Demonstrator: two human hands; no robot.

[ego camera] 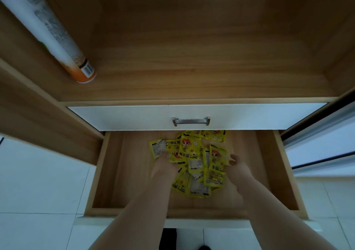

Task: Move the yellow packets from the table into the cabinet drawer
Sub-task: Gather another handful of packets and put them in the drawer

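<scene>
Packets: yellow packets (192, 159) lie heaped on the floor of the open drawer (119, 172), toward its back.
Left hand: left hand (163, 163) is at the heap's left edge; its fingers are hidden among the packets, so I cannot tell their state.
Right hand: right hand (237, 166) is just beside the heap's right edge, fingers loosely curled, gripping nothing visible.
Key relation: the heap lies between the hands, its long axis front to back.
Nearer hand: left, probably.
</scene>
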